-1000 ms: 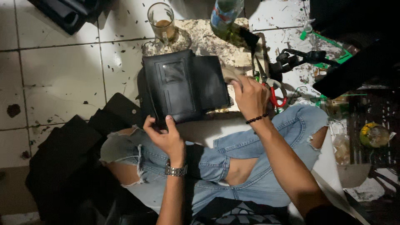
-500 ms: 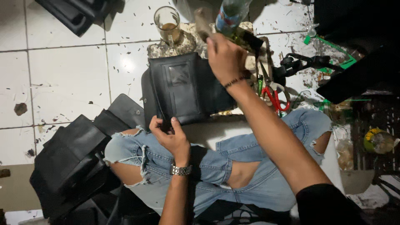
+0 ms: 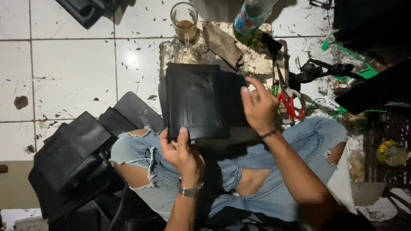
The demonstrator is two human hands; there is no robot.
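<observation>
A black leather wallet piece [image 3: 195,100] lies over my lap and a stone slab, its flat panel facing up. My left hand [image 3: 180,152] grips its near edge, thumb on top. My right hand [image 3: 257,107] rests on the piece's right side, fingers spread and bent over the dark flap there. My knees in torn blue jeans [image 3: 257,167] are below.
A stone slab [image 3: 257,60] holds a glass mug of brown liquid [image 3: 184,21] and a plastic bottle [image 3: 250,17]. Red-handled scissors [image 3: 291,102] lie to the right. Black leather pieces [image 3: 81,149] are stacked on the left on the white tile floor.
My right hand has come back from the far side of the slab near the bottle to the wallet's right side. The wallet piece now shows a plainer face.
</observation>
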